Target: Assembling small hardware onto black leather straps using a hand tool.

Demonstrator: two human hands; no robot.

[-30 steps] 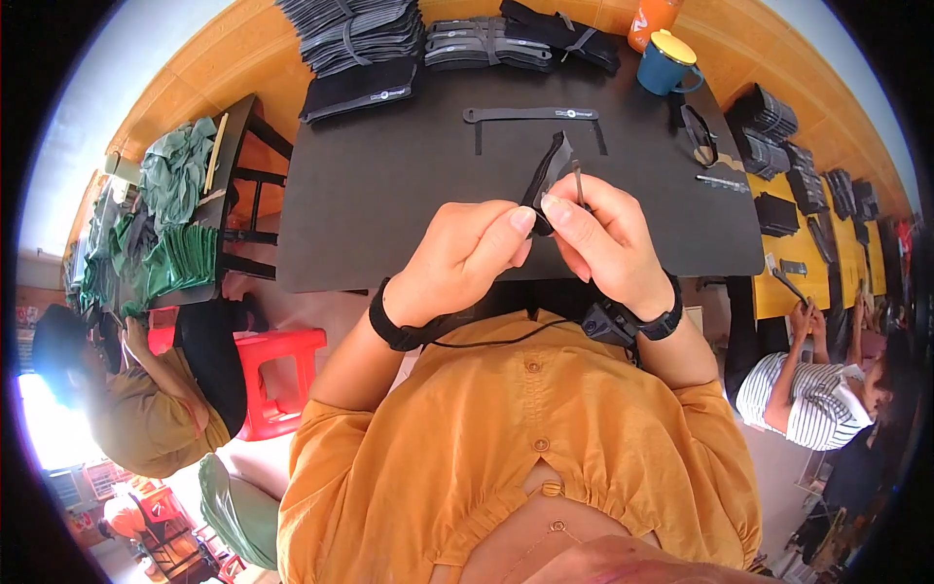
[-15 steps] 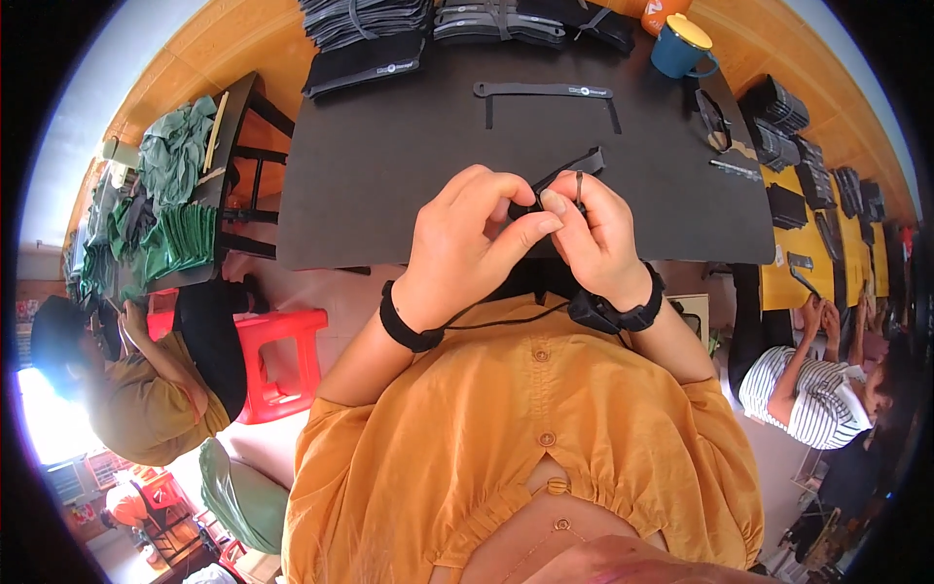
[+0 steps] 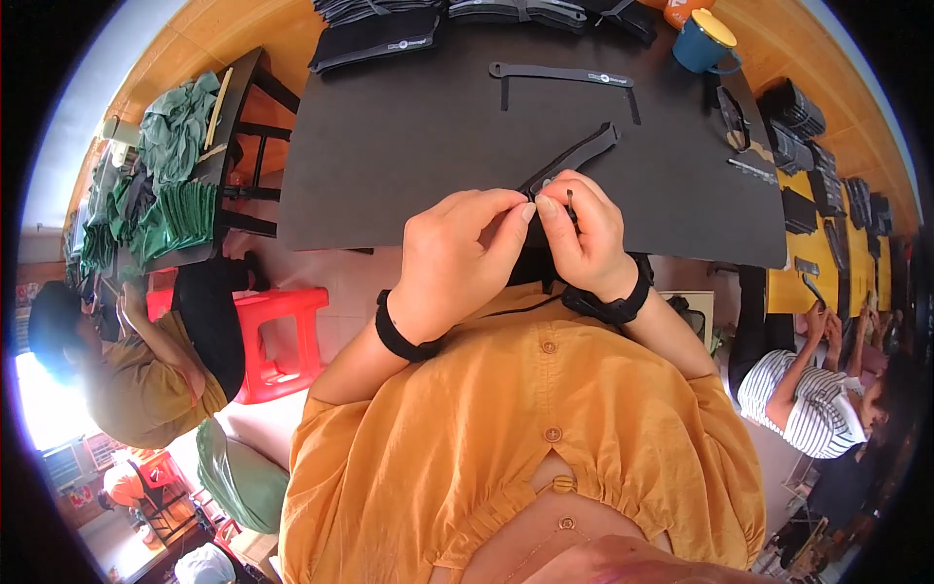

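My left hand (image 3: 457, 258) and my right hand (image 3: 582, 234) meet over the near edge of a black table mat (image 3: 418, 146), both pinching the lower end of a thin black strap (image 3: 576, 156). The strap slants up and to the right above the mat. Its held end is hidden between my fingertips. Each wrist wears a black band. A second, longer black strap piece (image 3: 564, 76) lies flat further back on the mat.
Stacks of black folded pieces (image 3: 384, 39) line the mat's far edge, with a blue mug (image 3: 702, 44) at the back right. More black pieces (image 3: 798, 112) lie along the right. A red stool (image 3: 272, 341), green fabric (image 3: 170, 185) and seated people flank me.
My hands have drawn closer to my body with the strap, and its free end has tilted lower toward the mat. The view has tipped downward.
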